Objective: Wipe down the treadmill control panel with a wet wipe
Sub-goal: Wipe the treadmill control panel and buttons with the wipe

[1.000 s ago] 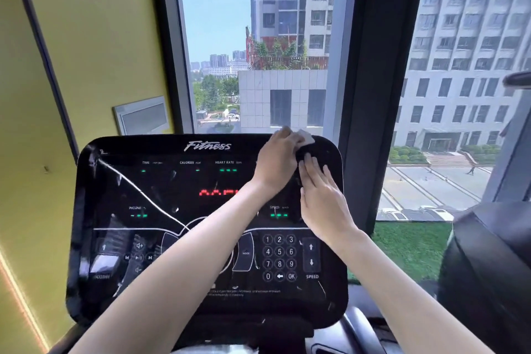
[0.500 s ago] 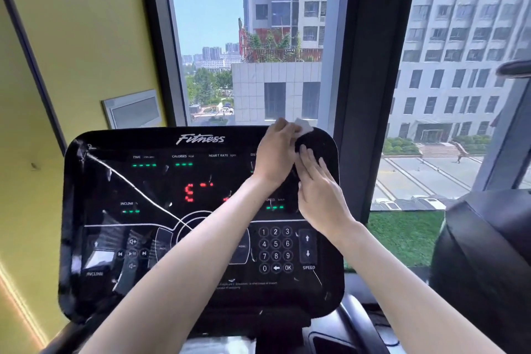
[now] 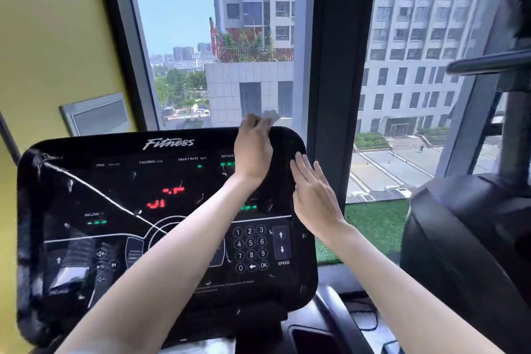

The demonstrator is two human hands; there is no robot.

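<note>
Head view gives me the black treadmill control panel [image 3: 86,181] tilted up toward me, with the word Fitness along its top and red digits [image 3: 168,195] glowing in the middle. My left hand [image 3: 253,152] reaches across to the panel's top right corner. Its fingers are curled and clamped on a small white wet wipe [image 3: 270,115], which sticks up just over the panel's upper edge, so the wipe sits at that corner, bunched in the grip. It is blurred and I cannot make out its shape any better.

My right hand [image 3: 314,198] is just beside the left, lower and toward the panel's right edge. Its fingers [image 3: 300,165] are straight, close together and pointing up, holding nothing. The fingertips overlap the dark surface, but I cannot tell whether they actually press on it.

Below the two hands lie the number keypad [image 3: 250,247] and the speed arrows [image 3: 281,241], both uncovered. Behind the panel a tall window [image 3: 178,23] looks out on apartment blocks. A yellow wall [image 3: 51,37] stands to the left, and another dark machine [image 3: 474,238] to the right.
</note>
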